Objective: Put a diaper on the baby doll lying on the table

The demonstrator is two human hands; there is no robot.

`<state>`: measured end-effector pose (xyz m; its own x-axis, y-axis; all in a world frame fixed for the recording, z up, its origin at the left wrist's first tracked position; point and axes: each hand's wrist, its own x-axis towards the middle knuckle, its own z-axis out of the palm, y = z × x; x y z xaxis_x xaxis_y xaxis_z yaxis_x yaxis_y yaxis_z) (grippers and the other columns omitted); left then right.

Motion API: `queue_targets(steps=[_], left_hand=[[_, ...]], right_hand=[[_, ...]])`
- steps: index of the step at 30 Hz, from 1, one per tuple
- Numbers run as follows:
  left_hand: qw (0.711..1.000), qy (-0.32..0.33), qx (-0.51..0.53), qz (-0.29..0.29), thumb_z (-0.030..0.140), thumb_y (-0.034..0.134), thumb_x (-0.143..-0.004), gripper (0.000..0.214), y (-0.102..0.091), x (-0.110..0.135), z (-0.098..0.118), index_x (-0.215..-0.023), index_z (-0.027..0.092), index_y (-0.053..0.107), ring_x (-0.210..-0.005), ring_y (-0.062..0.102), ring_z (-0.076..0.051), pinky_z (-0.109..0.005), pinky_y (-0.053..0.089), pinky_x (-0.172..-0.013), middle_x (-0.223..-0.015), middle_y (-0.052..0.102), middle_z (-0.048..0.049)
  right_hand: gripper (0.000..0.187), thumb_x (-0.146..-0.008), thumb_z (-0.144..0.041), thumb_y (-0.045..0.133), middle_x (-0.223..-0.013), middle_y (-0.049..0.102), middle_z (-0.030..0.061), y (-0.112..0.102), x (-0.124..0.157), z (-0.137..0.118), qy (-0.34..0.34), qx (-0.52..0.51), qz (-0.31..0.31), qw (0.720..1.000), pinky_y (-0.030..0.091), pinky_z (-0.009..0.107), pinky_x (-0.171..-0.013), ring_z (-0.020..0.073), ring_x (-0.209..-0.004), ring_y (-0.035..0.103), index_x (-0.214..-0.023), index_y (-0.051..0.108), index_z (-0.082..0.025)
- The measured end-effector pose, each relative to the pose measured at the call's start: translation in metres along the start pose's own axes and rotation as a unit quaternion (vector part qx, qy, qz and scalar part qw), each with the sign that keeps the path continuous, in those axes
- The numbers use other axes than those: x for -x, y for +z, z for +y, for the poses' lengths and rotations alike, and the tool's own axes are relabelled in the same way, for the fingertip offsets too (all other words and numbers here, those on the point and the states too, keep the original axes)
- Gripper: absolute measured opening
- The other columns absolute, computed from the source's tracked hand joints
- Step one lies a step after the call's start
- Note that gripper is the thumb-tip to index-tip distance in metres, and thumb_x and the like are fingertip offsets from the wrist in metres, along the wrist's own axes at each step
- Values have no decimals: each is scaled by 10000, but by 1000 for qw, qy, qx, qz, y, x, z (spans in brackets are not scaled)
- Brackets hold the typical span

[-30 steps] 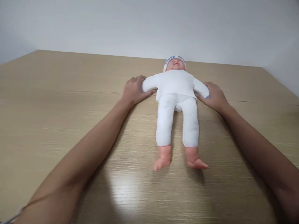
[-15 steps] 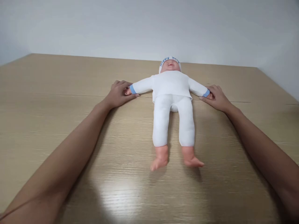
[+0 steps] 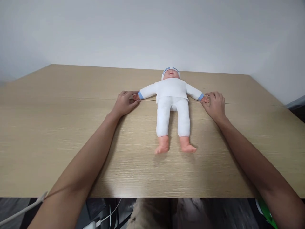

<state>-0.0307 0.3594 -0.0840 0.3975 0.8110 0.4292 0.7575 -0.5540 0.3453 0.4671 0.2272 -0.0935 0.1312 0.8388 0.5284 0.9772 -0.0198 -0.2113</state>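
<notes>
White-clad, the doll (image 3: pixel 173 90) lay face-up on the bench (image 3: pixel 71 136), arms (image 3: pixel 148 90) already spread. Flanking it, the left hand (image 3: pixel 125 103) and right hand (image 3: pixel 216 105), neither yet clear, had fingers (image 3: pixel 130 93) curved around its small hands (image 3: pixel 136 96); whether clamped, one couldn't tell.

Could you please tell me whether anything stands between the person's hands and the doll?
Nothing visible does. The left hand has its thumb and fingers around one hand of the doll, beside a blue cuff, and the right hand does likewise at the other; how firmly they grip is unclear.
</notes>
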Motion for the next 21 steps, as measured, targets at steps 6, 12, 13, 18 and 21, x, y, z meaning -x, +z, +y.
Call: queue_targets(steps=[6, 12, 13, 18, 21], left_hand=[[1000, -8, -12, -6, 556, 458, -1042, 563, -1, 7, 5, -1360, 237, 796, -1301, 739, -339, -511, 447, -1235, -1410, 820, -154], [995, -96, -40, 16, 455, 507, -1006, 509, -5, 23, 21, -1357, 221, 791, -1395, 645, -398, -588, 441, -1231, -1510, 761, -179], [993, -110, -43, 22, 438, 516, -998, 519, -6, 27, 26, -1387, 214, 775, -1412, 625, -409, -600, 443, -1230, -1527, 742, -188], [985, -149, -23, 85, 452, 581, -985, 572, -32, 53, 81, -1488, 199, 679, -1468, 585, -414, -608, 477, -1248, -1551, 669, -230], [984, -118, -3, 135, 529, 514, -1036, 556, -66, 108, 143, -1505, 264, 654, -1409, 656, -357, -565, 575, -1199, -1540, 690, -165]], right_hand=[[307, -1020, -340, 592, -1243, 745, 185, -3, 1, -5, 15, 2, 0, 1000, 518, 618, -1079, 435, -1229, 651, -1238, 776, -229], [399, -967, -226, 544, -1304, 737, 212, -11, 14, -9, 32, -24, -11, 999, 552, 632, -1073, 438, -1262, 650, -1302, 758, -190], [434, -949, -202, 544, -1329, 728, 221, -15, 18, -13, 36, -26, -9, 999, 553, 638, -1077, 439, -1275, 644, -1332, 746, -180], [514, -938, -265, 594, -1402, 707, 269, -63, 52, -56, 22, -56, 10, 998, 552, 686, -1132, 459, -1338, 641, -1422, 716, -147], [516, -1015, -460, 572, -1392, 767, 172, -121, 119, -89, 8, -126, 61, 990, 552, 731, -1182, 434, -1320, 707, -1487, 737, -335]])
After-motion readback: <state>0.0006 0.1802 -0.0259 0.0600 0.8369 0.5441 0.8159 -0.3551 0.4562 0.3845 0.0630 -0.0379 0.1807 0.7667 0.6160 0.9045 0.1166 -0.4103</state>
